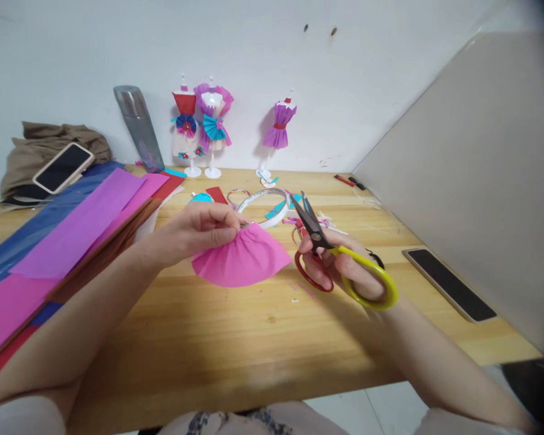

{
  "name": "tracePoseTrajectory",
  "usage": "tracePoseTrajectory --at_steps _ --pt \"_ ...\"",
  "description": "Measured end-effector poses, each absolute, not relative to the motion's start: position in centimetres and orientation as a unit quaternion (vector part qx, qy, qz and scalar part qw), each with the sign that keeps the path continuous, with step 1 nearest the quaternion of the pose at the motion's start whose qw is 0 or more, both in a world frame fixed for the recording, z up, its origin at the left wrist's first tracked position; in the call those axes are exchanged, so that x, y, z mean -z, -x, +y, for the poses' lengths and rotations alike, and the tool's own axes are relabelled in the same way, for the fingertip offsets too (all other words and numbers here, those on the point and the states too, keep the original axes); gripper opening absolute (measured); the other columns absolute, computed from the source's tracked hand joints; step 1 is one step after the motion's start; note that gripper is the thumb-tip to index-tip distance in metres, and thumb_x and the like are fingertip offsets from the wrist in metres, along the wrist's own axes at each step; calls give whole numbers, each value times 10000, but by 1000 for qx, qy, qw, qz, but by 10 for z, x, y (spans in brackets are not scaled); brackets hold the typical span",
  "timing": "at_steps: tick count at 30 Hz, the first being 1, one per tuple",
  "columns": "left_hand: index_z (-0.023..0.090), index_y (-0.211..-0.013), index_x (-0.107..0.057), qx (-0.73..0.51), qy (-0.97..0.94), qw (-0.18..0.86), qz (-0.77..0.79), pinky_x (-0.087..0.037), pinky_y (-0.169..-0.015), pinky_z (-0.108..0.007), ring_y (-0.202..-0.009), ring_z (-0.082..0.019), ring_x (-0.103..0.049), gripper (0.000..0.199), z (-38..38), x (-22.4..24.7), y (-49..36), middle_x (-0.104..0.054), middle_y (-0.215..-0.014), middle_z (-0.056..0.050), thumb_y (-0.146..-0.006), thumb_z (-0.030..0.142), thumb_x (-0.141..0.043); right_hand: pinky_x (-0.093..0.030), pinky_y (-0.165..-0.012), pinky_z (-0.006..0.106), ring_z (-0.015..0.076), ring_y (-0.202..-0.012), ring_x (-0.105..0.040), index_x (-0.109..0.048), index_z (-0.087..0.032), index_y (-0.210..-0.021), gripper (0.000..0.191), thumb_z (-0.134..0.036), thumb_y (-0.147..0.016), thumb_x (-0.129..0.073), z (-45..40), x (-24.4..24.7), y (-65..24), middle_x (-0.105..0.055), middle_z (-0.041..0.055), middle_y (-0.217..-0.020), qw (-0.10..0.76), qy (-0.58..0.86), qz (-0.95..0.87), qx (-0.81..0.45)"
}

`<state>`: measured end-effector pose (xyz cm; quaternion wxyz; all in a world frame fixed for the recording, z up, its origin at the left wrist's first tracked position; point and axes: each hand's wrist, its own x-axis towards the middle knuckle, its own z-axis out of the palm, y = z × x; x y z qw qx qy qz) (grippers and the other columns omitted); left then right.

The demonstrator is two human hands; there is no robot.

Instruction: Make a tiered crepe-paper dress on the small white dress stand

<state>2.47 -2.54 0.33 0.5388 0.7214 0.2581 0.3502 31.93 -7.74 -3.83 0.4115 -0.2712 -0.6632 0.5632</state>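
Between thumb and fingers, my left hand (211,228) pinches the gathered top of a pink crepe paper fan (245,260), which spreads out below in pleats. My right hand (344,260) has its fingers through the loops of a pair of scissors (317,232) with one yellow and one red handle. The dark blades stand slightly apart and point up and left, to the right of the fan and not touching it. Behind both hands a roll of white tape (267,205) lies among paper scraps.
Three small dress forms (278,124) in paper dresses stand along the wall, beside a grey bottle (139,130). Coloured crepe sheets (77,226) cover the table's left side, with a phone (63,167) on brown cloth behind. Another phone (448,284) lies at right, near a white panel (471,181).
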Motion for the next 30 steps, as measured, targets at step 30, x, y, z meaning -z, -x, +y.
tracePoseTrajectory --at_steps 30 --pt "108 -780 -723 -294 -362 866 181 -595 -861 -353 -914 -254 -772 163 -41 16 -51 -794 -908 -120 -750 211 -846 -525 -902 500 362 -1164 -588 -474 -199 -1303 716 -741 -848 -585 -80 55 -319 -562 195 -1293 325 353 -865 -146"
